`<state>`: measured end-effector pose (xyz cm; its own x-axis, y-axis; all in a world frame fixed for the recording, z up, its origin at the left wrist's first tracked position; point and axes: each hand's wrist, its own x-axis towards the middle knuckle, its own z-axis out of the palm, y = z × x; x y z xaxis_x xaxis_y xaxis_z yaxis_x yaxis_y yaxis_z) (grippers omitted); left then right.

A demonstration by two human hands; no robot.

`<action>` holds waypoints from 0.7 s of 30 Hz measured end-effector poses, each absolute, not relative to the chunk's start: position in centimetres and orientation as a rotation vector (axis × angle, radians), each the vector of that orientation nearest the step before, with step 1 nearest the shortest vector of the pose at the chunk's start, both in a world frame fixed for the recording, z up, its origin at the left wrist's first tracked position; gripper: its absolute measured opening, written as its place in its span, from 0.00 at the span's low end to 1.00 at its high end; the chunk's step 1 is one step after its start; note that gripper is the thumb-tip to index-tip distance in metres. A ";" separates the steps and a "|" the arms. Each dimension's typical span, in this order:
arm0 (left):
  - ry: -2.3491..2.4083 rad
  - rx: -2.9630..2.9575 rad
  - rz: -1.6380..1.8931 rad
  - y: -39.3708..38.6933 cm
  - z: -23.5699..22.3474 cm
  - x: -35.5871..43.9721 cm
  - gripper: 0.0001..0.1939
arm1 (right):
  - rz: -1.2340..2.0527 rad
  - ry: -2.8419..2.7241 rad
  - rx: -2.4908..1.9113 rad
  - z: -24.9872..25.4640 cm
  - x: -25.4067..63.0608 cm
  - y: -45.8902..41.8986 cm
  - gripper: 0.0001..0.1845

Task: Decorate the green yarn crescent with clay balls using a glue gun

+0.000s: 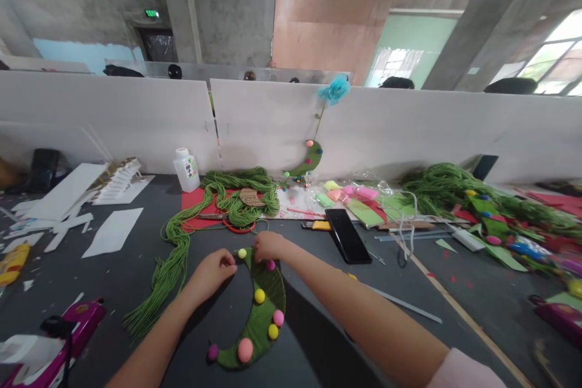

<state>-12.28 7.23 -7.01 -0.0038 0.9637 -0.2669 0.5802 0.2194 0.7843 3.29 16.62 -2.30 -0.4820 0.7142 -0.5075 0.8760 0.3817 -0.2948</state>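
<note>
A green crescent decoration (268,285) studded with coloured pom-poms lies on the dark table in front of me, its curve bulging to the right. My right hand (269,247) pinches at its upper end, fingers closed against the green surface. Just left of that end, beside a pale yellow pom-pom (242,253), my left hand (216,274) has its fingers curled together; whatever is in them cannot be made out. A purple pom-pom (213,351) sits at the lower tip.
Green yarn (173,260) trails along the left, near red-handled scissors (239,227). A similar crescent (311,157) with a blue flower (335,90) leans on the divider. Nearby are a phone (348,236), white bottle (186,170), purple glue gun (82,330) and more yarn (436,188).
</note>
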 end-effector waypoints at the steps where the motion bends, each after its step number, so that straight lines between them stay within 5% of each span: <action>1: 1.673 1.440 0.617 7.2 -7.1 -12.4 0.14 | -0.819 2.375 1.387 -2.4 3.6 16.8 0.16; 11: 1.314 1.253 0.984 6.3 -3.8 -10.8 0.15 | -1.289 2.679 1.237 -1.4 7.9 17.5 0.15; 21: 1.223 1.179 1.054 6.5 -3.2 -7.9 0.19 | -1.365 2.966 1.196 0.3 9.0 15.5 0.06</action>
<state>-7.93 6.50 -3.20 0.0774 0.9902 -0.1161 0.0312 0.1140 0.9930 9.01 15.53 0.28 -0.7140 0.6999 0.0187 0.4411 0.4705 -0.7643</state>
